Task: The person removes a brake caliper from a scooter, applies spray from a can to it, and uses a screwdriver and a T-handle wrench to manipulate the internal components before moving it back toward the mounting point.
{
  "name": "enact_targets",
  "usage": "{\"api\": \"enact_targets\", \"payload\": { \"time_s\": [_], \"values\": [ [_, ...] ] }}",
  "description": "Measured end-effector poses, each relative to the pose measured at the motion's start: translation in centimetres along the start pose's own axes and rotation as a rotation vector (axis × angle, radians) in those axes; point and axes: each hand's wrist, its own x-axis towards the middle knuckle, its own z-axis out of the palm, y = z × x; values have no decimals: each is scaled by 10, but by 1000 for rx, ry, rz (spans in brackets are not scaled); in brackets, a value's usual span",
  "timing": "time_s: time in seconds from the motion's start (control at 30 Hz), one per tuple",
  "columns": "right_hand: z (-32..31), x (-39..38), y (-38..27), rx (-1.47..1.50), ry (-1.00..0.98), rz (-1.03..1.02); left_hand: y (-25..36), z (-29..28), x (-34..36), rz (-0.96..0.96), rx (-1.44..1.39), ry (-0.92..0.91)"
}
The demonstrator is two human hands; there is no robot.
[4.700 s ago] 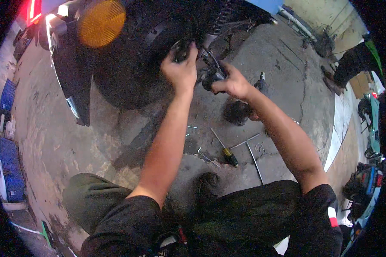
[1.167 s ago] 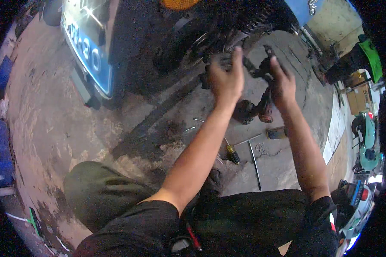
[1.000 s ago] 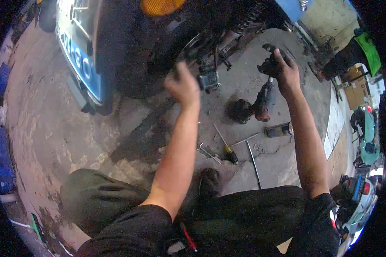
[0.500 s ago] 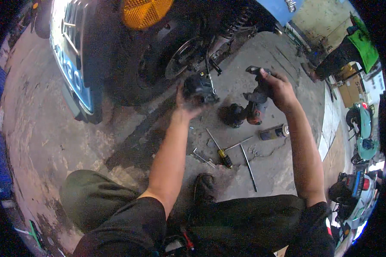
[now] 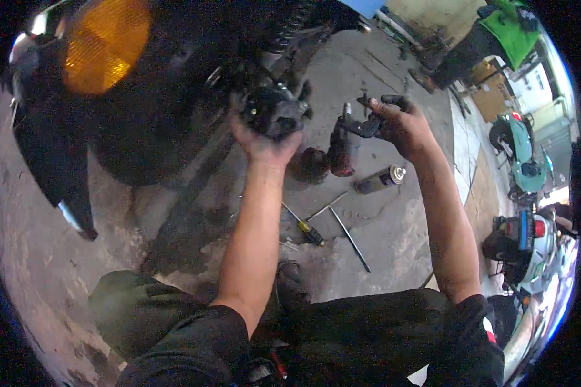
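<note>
My left hand (image 5: 265, 145) is wrapped from below around a black brake caliper (image 5: 279, 115), holding it up beside the dark wheel of a motorbike. The caliper's far side merges into the shadow around the wheel. To its right, my right hand (image 5: 408, 126) grips a black metal bracket (image 5: 366, 126) with its thumb and fingers. The bracket sticks out leftward from the fingertips, above a cordless impact wrench (image 5: 343, 155) on the floor. A spray can (image 5: 379, 179) lies just below my right hand.
Between my forearms lie a yellow-and-black screwdriver (image 5: 311, 232) and a long T-handle wrench (image 5: 350, 240). An orange reflector (image 5: 106, 45) and dark bodywork fill the upper left. At the upper right, a person in green (image 5: 509, 32) is near cardboard boxes (image 5: 492, 97); parked scooters (image 5: 528, 169) stand along the right.
The view has shifted, with the bodywork looming larger at left. My left hand has turned the caliper over to another face. My right hand has brought the bracket lower and closer to the caliper.
</note>
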Motion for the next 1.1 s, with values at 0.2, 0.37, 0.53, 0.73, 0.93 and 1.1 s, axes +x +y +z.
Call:
{"api": "enact_targets", "payload": {
  "time_s": [0.2, 0.37, 0.53, 0.73, 0.93, 1.1],
  "values": [
    [-18, -8, -11, -260, -335, 33, 2, -9, 9, -114, -279, -290],
    [0, -30, -14, -406, -449, -20, -5, -6, 14, -117, -309, -236],
    [28, -31, -3, -636, -463, -309, 0, -1, 14, -162, -287, -214],
    [21, -13, 14, -881, -396, -452, -8, 15, 16, -93, -174, -42],
    [11, -17, -6, -1359, -54, -460, -10, 11, 28, -13, -24, -13],
    [-13, -19, -16, -1390, 6, -383, -14, 9, 30, 77, 107, 141]
  ]
}}
